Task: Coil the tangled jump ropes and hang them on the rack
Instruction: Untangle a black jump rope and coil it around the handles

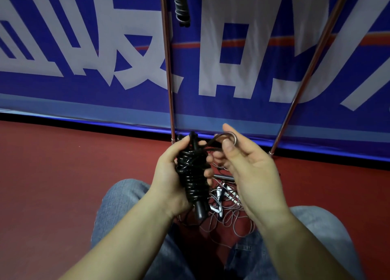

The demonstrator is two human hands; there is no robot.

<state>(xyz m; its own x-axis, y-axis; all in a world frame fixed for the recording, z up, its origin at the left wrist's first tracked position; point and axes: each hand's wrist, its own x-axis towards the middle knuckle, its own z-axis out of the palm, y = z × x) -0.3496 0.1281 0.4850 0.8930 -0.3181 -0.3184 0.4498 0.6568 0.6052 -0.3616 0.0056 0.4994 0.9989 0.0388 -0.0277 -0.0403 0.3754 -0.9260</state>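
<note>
Jump rope, black (191, 174), sits wound into a tight bundle around its handles, and the left hand (171, 174) grips that bundle with fingers curled round its far side and thumb near the top. The bundle's long axis runs roughly upright in the head view, tilted a little, with one dark handle end (199, 211) poking out below the palm. From the top of the bundle a free loop of the rope (226, 137) leads off to the right, where the right hand (247, 166) pinches it between thumb and forefinger, its other fingers loosely spread. So the loose end lies up and to the right of the coil, nearer the right hand, and the likely next move is to tuck or wrap that last loop over the bundle's top. Beneath the hands, on the red floor (63, 174) between the person's jeans-clad knees (124, 206), lies a tangle of thin grey ropes (225, 212), not yet coiled. Two metal rack legs (169, 79) rise ahead against a blue banner (84, 94), and one coiled rope (181, 5) already hangs near the top edge, well above the hands.
</note>
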